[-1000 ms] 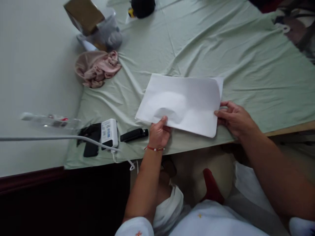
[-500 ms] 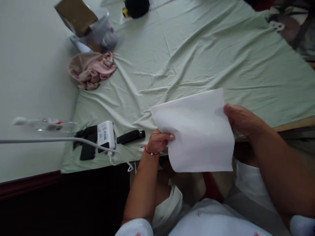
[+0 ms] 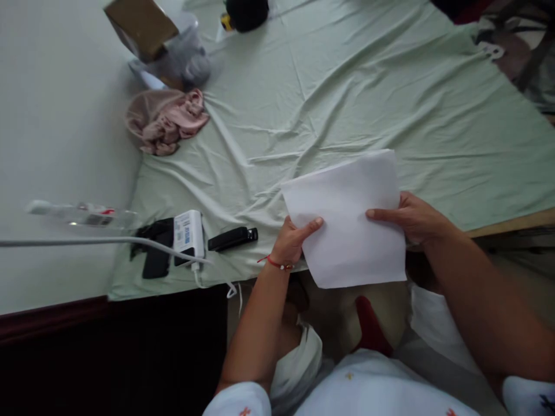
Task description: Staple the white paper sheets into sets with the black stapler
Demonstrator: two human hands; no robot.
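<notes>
White paper point(image 3: 347, 231) is held between my two hands over the near edge of the table. My left hand point(image 3: 295, 238) grips its left side, thumb on top and the fingers hidden beneath. On the right side, my right hand point(image 3: 414, 216) pinches the paper, its thumb lying across the upper face and the other fingers behind. The paper's far edge looks doubled, but I cannot tell how many sheets there are. A black stapler point(image 3: 233, 238) lies on the cloth to the left of my left hand.
A pale green cloth point(image 3: 368, 98) with wrinkles covers the table. At left are a white box-shaped device point(image 3: 188, 234) with a cable, a dark phone point(image 3: 156, 260) and a clear bottle point(image 3: 87, 215). Farther back sit pink fabric point(image 3: 173, 124) and a cardboard box point(image 3: 141, 29).
My right thumb has moved from the paper's right edge onto its upper face. My left hand has shifted slightly right and away from me, and the paper has tilted.
</notes>
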